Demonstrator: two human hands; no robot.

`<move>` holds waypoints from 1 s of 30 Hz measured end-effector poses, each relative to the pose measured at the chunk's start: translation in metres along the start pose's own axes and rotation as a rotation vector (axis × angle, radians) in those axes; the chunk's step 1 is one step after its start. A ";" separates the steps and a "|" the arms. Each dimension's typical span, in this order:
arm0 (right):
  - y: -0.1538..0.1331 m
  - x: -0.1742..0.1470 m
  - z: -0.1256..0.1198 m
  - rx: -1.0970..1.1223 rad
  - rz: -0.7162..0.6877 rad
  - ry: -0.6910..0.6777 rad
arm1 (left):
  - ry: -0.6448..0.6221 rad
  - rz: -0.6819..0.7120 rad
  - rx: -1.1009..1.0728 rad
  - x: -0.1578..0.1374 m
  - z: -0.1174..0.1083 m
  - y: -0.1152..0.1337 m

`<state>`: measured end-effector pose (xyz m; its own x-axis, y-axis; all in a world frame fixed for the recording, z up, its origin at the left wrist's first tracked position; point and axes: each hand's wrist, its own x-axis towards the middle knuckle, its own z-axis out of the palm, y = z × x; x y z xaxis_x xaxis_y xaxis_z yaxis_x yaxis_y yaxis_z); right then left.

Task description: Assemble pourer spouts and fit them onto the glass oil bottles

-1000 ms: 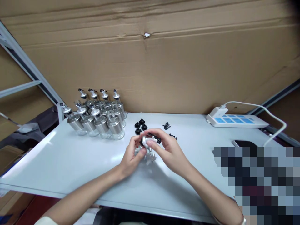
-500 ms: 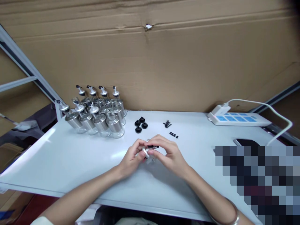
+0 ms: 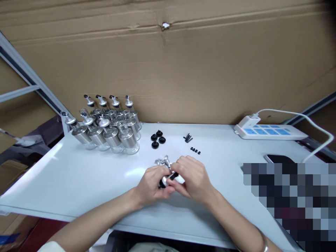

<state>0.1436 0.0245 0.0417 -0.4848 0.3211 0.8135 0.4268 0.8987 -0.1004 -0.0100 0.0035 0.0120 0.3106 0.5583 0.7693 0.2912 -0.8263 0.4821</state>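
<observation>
Brown cardboard (image 3: pixel 168 77) backs a pale, glossy tabletop (image 3: pixel 105 196) in the head view. Toward 6 o'clock from the frame's middle, a silver pourer top (image 3: pixel 165 181) sits between two bare hands, tilted and partly covered by fingers. Its metal is smooth and bright, with a dark black base at its 8 o'clock end and a slim black lever (image 3: pixel 174 175) at its 2 o'clock side. How far the lever is seated is hidden.

The left hand (image 3: pixel 151 185) has a narrow grip around the silver body; the right hand (image 3: pixel 195 178) has a tight grip, thumb and fingers pinching at the lever. Loose silver pieces (image 3: pixel 166 161) lie just beyond, at 12 o'clock. From the hands, four black stoppers (image 3: pixel 155 144) lie at 11 o'clock, black strips (image 3: pixel 188 138) and small black caps (image 3: pixel 196 151) at 1 o'clock, and metal-sleeved glass bottles (image 3: pixel 129 140) stand at 10 o'clock.
</observation>
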 end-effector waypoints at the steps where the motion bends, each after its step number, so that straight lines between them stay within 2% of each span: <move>1: 0.004 -0.001 -0.002 -0.033 0.019 0.007 | 0.007 -0.019 -0.002 0.001 0.004 0.002; 6: 0.018 -0.005 -0.006 -0.147 0.040 0.022 | -0.005 -0.158 -0.040 -0.002 0.022 0.006; 12: 0.009 -0.002 -0.002 -0.252 0.023 -0.022 | 0.031 -0.061 0.042 0.000 0.011 0.004; 16: 0.006 -0.003 0.000 -0.280 -0.005 -0.028 | 0.017 -0.082 0.007 0.000 0.007 0.008; 21: 0.007 -0.007 0.003 -0.197 -0.006 -0.001 | -0.009 -0.086 -0.009 -0.001 0.005 0.009; 24: 0.005 -0.009 0.007 -0.031 0.124 0.040 | -0.020 -0.031 -0.007 -0.001 0.004 0.004; 27: 0.003 -0.009 0.009 0.195 0.364 0.099 | -0.008 0.035 0.000 0.001 0.002 0.000; 30: 0.012 -0.007 0.003 0.272 0.621 0.156 | 0.021 0.100 0.026 0.002 -0.001 -0.006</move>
<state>0.1498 0.0339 0.0332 -0.0883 0.7716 0.6299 0.3732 0.6119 -0.6973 -0.0120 0.0091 0.0111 0.3200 0.4713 0.8218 0.2835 -0.8754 0.3916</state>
